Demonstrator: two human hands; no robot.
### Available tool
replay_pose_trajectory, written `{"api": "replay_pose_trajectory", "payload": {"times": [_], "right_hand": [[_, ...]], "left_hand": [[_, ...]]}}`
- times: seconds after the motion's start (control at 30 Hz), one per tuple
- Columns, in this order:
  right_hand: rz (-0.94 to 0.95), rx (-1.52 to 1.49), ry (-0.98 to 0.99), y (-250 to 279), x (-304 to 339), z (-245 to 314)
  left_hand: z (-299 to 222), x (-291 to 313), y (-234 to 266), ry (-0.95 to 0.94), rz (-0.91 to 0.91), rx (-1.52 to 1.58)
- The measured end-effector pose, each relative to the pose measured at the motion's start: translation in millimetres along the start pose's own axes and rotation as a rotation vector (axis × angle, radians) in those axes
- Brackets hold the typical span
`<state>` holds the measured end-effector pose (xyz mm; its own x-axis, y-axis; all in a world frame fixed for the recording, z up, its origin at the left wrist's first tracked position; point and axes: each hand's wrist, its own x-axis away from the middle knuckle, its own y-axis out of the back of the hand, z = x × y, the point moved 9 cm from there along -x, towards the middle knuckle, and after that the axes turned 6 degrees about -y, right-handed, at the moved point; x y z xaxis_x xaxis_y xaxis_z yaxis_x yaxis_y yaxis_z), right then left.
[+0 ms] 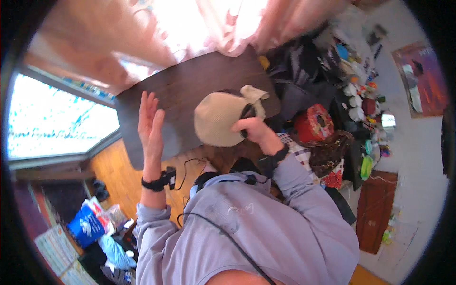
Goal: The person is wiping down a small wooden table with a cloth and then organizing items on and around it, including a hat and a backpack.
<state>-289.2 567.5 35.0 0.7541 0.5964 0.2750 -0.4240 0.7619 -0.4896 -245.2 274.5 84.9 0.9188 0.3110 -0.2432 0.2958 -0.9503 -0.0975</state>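
Observation:
A beige woven hat [218, 119] with a dark band and a pale bow-like piece of cloth hangs over the near right part of the dark table. My right hand [259, 131] grips it at the right edge, thumb toward me, with the other fingers partly hidden behind the hat. To the left, apart from the hat, my left hand [151, 124] is raised over the table's left side. Its fingers stretch upward and nothing is in them. Both wrists wear black straps.
The dark table [185, 80] stands before pink curtains [104, 38]. At the right are black bags [299, 80], a red box [314, 124] and several small containers. A bright window [57, 118] lies left. Bags [88, 225] pile up at lower left; a black cable [223, 232] crosses my chest.

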Motion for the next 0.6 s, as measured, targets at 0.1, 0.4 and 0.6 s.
{"api": "replay_pose_trajectory", "payload": {"times": [0.1, 0.4, 0.6], "right_hand": [[0.047, 0.097, -0.059, -20.8, 10.2, 9.9], [0.137, 0.047, -0.22, -11.2, 51.8, 38.9], [0.066, -0.278, -0.284, -8.6, 96.9, 100.2]], "left_hand": [[6.5, 9.9, -21.0, 0.012, 0.206, -0.158], [71.2, 37.1, -111.2, 0.471, 0.669, 0.212], [78.9, 44.7, -199.1, 0.646, 0.88, 0.433]]}}
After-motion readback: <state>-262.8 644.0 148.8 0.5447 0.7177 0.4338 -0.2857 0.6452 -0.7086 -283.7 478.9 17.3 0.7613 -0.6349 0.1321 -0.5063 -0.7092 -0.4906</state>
